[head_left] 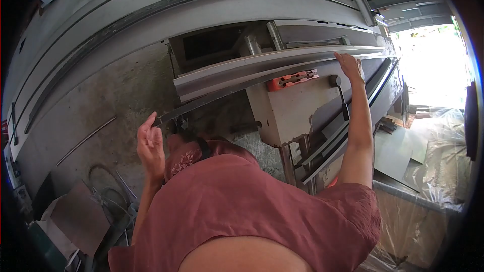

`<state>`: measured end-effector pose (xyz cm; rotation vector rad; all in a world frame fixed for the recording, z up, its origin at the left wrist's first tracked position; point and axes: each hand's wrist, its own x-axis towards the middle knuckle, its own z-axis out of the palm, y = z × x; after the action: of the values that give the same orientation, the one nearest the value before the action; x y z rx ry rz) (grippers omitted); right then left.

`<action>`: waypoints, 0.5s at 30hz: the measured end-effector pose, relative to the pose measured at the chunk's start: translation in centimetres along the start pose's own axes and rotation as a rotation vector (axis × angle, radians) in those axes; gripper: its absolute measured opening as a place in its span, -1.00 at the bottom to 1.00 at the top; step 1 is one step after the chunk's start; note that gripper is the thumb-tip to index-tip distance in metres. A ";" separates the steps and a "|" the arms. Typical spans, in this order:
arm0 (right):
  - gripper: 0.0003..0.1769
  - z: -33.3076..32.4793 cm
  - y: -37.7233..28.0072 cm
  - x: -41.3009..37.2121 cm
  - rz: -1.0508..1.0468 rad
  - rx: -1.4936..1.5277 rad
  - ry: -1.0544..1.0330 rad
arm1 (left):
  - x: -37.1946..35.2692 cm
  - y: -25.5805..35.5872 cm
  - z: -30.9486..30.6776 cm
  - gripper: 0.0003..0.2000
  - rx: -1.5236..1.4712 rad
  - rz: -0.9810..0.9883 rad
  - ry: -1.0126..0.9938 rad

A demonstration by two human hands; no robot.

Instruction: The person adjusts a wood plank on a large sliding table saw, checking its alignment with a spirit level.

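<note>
A long, narrow dark metal strip (217,99) runs from my left side across the front of the machine toward the far right. My left hand (149,143) is at its near end, palm partly turned up, fingertips and thumb around the strip's end. With my arm stretched out, my right hand (350,66) has its fingers on the strip's far part, beside the machine's edge. A pale folded metal profile (282,65) lies just behind the strip, parallel to it. Below the strip is an orange-red slotted part (292,79) on the beige machine housing (290,113).
A black-knobbed lever (340,95) juts from the machine near my right forearm. Long metal lengths (327,158) lean below it. A thin rod (85,141) lies on the concrete floor at left. Plastic-covered material (443,156) stands at right, by a bright opening.
</note>
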<state>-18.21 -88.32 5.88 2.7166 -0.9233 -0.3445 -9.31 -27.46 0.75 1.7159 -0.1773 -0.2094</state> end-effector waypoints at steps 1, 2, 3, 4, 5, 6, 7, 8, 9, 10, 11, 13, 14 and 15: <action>-0.31 0.3 0.4 0.1 0.001 0.002 -0.002 | 0.0 0.2 0.5 -0.72 0.010 -0.001 0.005; -0.32 0.6 0.8 0.2 0.029 -0.002 0.000 | 0.1 0.2 0.8 -0.72 0.011 -0.001 0.003; -0.32 0.8 1.1 0.2 0.059 -0.005 0.002 | 0.2 0.2 1.1 -0.70 -0.019 -0.015 -0.024; -0.32 1.0 1.3 0.2 0.062 -0.004 0.001 | 0.2 0.3 1.4 -0.67 -0.050 -0.028 -0.051; -0.34 1.2 1.6 0.2 0.071 0.025 0.016 | 0.3 0.3 1.7 -0.67 -0.049 -0.026 -0.054; -0.36 1.4 1.8 0.1 0.080 0.055 0.031 | 0.4 0.3 1.9 -0.67 -0.049 -0.017 -0.056; -0.36 1.7 1.9 0.0 0.084 0.058 0.030 | 0.5 0.3 2.1 -0.67 -0.048 -0.007 -0.059; -0.40 2.1 1.9 -0.2 0.071 0.122 0.112 | 0.6 0.4 2.2 -0.67 -0.046 -0.006 -0.063; -0.43 2.5 1.9 -0.4 0.058 0.185 0.193 | 0.6 0.7 2.3 -0.67 -0.035 -0.022 -0.070; -0.43 2.8 1.9 -0.6 0.062 0.186 0.192 | 0.6 0.8 2.4 -0.67 -0.025 -0.038 -0.077; -0.51 3.2 1.9 -0.7 0.054 0.263 0.276 | 0.7 0.7 2.5 -0.67 -0.024 -0.037 -0.079; -0.58 2.8 0.8 -1.1 0.048 0.342 0.362 | 0.9 0.5 2.8 -0.66 0.020 0.001 -0.093; -0.62 2.5 0.2 -1.3 0.006 0.369 0.399 | 0.9 0.7 2.9 -0.66 0.023 0.002 -0.096; -0.66 1.9 -0.7 -1.8 -0.034 0.395 0.436 | 1.0 0.9 3.3 -0.66 0.029 0.008 -0.105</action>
<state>-19.75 -87.01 4.18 2.9679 -0.8892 0.4602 -9.11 -31.01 1.11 1.7341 -0.2661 -0.2928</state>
